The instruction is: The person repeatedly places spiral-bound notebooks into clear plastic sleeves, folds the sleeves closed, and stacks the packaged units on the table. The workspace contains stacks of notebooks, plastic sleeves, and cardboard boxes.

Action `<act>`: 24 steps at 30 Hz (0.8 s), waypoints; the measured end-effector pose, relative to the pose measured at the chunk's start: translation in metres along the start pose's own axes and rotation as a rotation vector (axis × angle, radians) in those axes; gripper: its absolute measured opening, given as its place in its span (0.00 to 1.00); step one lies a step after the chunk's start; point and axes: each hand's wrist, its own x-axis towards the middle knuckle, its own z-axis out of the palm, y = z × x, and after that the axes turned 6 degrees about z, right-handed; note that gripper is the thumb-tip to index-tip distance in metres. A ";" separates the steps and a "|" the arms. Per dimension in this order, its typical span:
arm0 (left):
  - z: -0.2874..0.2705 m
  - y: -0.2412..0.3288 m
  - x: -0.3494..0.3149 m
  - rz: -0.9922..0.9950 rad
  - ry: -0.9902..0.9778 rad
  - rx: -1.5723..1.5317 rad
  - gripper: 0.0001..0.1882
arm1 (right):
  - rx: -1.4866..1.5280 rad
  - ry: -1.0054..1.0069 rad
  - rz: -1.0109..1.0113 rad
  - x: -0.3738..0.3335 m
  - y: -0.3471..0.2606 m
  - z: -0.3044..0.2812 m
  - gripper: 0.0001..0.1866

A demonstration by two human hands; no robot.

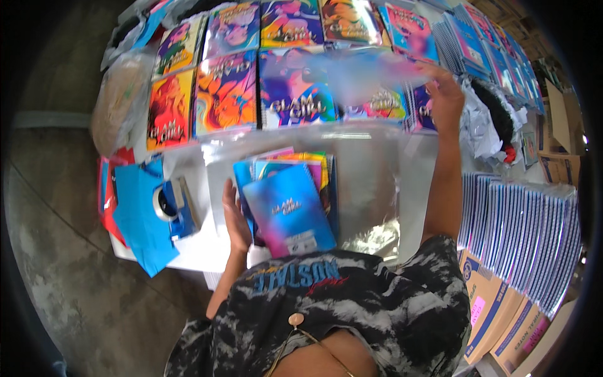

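Note:
My right hand (445,97) is raised at the far right of the table, its fingers pinching one edge of a blue-and-pink notebook (377,75) smeared by motion. Beneath that notebook are rows of colourful illustrated notebooks (226,88). Near my body lies an uneven pile of spiral notebooks, topped by a blue-and-pink one (290,204). Upright along the pile's left side is my left hand (236,220), open with fingers stretched out; whether it touches the covers is hard to tell. Clear plastic film (370,176) spreads under and right of the pile.
A blue tape dispenser (182,210) and blue sheets (141,213) sit at the left table edge. A plastic-wrapped bundle (119,103) stands at the far left. Rightward are crumpled plastic (483,125), a long row of spiral-bound notebooks (521,226) and cardboard boxes (493,308).

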 end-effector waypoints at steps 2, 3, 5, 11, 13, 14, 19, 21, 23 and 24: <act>-0.023 0.003 0.010 -0.190 -0.137 -0.586 0.40 | -0.192 -0.165 -0.089 -0.057 -0.029 0.030 0.21; -0.029 -0.001 0.010 -0.185 -0.188 -0.504 0.41 | -0.175 -0.171 -0.008 -0.094 -0.039 0.052 0.25; -0.029 0.008 0.002 -0.257 -0.267 -0.302 0.43 | 0.008 -0.278 0.472 -0.178 -0.026 0.078 0.34; -0.020 -0.006 -0.026 0.135 -0.272 0.568 0.50 | 0.185 -0.269 0.797 -0.249 -0.076 0.116 0.38; -0.004 0.008 -0.019 0.024 -0.218 0.609 0.48 | 0.378 -0.355 0.970 -0.235 -0.061 0.114 0.33; 0.001 0.014 -0.018 -0.034 -0.192 0.629 0.47 | 0.476 -0.399 1.058 -0.234 -0.058 0.110 0.31; 0.013 0.012 -0.025 0.015 -0.182 0.277 0.48 | 0.735 -0.332 0.992 -0.265 -0.069 0.123 0.34; 0.007 0.023 -0.037 0.040 -0.160 0.123 0.50 | 0.715 -0.282 0.760 -0.276 -0.084 0.112 0.36; -0.010 0.042 -0.038 0.105 -0.250 0.028 0.54 | 0.601 -0.268 0.563 -0.282 -0.120 0.093 0.39; -0.013 0.064 -0.044 0.103 -0.350 -0.126 0.59 | 0.646 -0.253 0.446 -0.286 -0.130 0.084 0.41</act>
